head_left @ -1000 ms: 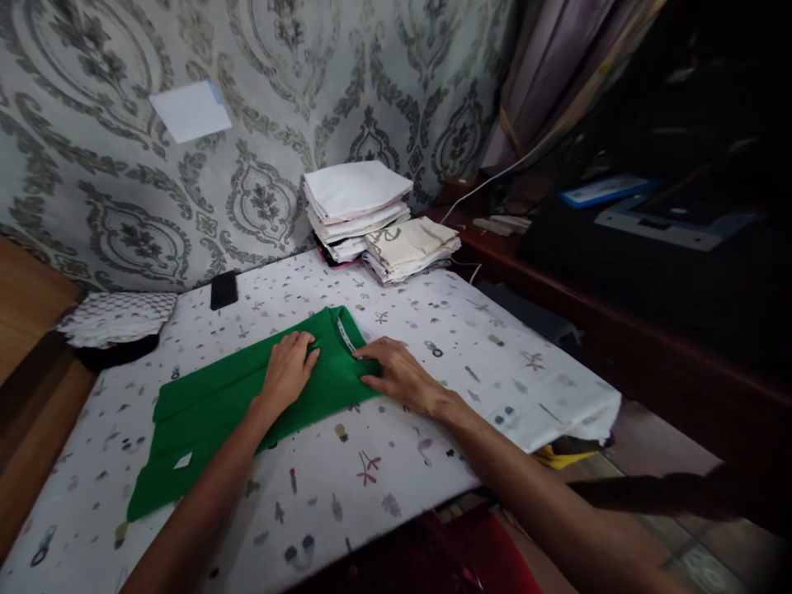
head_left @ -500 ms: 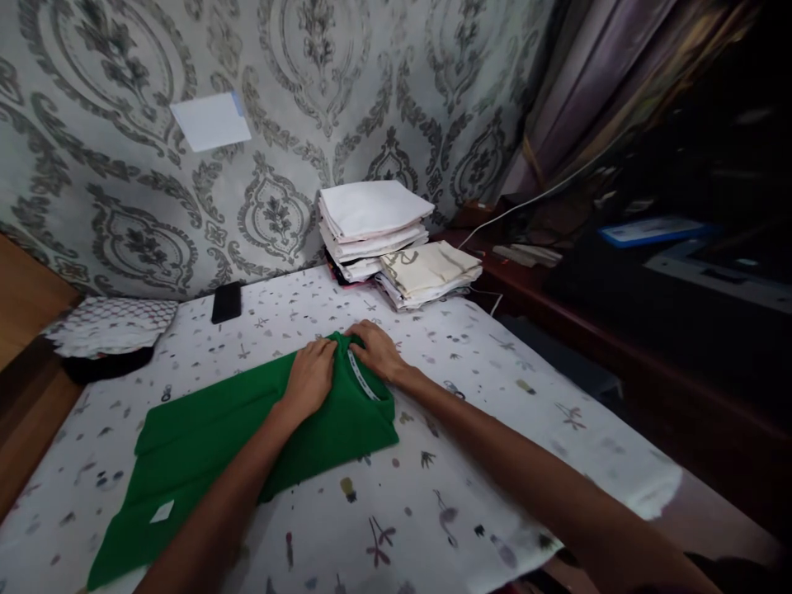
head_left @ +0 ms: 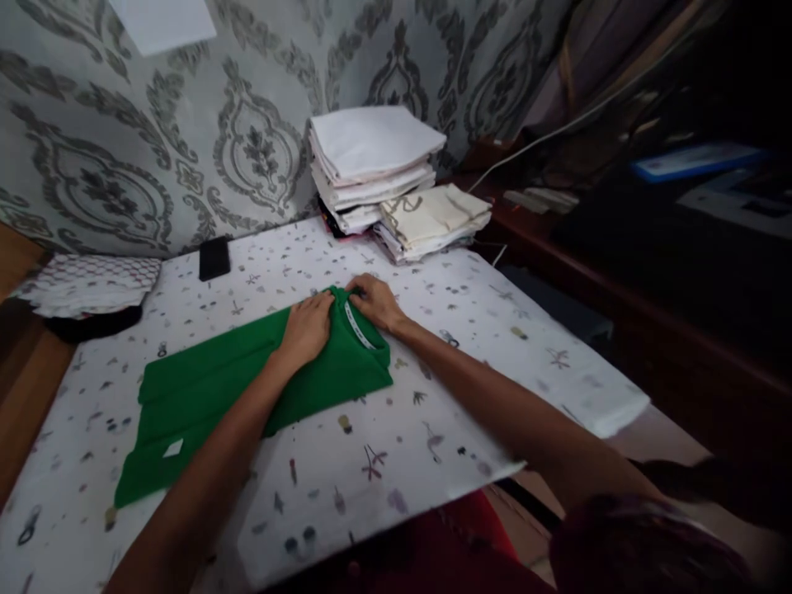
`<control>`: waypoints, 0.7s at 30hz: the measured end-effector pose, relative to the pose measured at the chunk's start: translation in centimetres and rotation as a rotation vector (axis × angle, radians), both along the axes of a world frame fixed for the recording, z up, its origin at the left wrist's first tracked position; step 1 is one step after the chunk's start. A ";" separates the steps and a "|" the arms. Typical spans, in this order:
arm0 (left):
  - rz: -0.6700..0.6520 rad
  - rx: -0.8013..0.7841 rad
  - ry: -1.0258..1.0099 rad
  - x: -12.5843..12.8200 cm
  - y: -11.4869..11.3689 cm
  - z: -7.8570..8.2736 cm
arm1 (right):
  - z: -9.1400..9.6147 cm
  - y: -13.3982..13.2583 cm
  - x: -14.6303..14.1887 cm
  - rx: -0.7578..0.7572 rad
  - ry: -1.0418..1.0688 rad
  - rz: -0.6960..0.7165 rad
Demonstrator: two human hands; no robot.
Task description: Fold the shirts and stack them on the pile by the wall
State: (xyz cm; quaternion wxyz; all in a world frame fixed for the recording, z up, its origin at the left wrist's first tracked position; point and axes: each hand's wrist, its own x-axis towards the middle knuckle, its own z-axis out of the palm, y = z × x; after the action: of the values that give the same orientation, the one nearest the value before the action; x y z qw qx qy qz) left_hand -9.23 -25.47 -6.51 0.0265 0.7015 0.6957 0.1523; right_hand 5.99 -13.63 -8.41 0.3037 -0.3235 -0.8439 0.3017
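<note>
So, the green garment (head_left: 210, 379) is lying folded flat across the centre-left of the frame, its collar end pointing towards the middle, and both hands are working at that end. The left hand (head_left: 308, 326) is resting on top, fingers close together, tips reaching the collar's upper edge; its thumb is hiding from view, so whether it is gripping any cloth, I cannot tell. Just beside it, the right hand (head_left: 374, 303) is staying narrow, thumb and fingertips seemingly pinching the collar's far corner. Between that corner and the near side, the printed neck tape (head_left: 359, 328) is showing inside the opening. The step in hand, I'm judging, is straightening the neckline, with the cloth bunching slightly between the fingertips. What's the next move calling for? A light pinch, I'd say, smoothing that bunch without disturbing the folds. Meanwhile, a white-topped stack of cloth (head_left: 374, 153) is standing at upper centre, and a dark phone (head_left: 214, 259) is lying upper left.
</note>
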 end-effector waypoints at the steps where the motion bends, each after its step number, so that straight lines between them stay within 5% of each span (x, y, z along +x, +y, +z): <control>1: -0.009 0.006 -0.021 -0.2 0.0 0.1 | 0.0 -0.1 0.2 -0.021 0.022 0.001; 5: -0.077 0.097 -0.116 -0.5 -1.0 1.2 | 0.3 -1.7 2.3 -0.160 0.146 -0.022; 9: -0.068 0.125 -0.074 0.4 -3.2 2.4 | 0.9 -5.3 6.1 -0.141 0.143 -0.038; 15: 0.022 0.051 0.003 0.5 -4.4 1.6 | 1.4 -9.8 9.2 -0.067 0.021 0.054; 21: 0.043 0.118 -0.135 -0.6 -4.0 1.2 | 0.9 -9.8 9.0 -0.039 0.009 0.057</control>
State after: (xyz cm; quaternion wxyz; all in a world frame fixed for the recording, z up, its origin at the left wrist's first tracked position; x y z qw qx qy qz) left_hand -9.87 -29.49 -5.29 0.0287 0.6749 0.6971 0.2404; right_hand 15.03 -23.40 -7.50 0.2922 -0.3040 -0.8453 0.3281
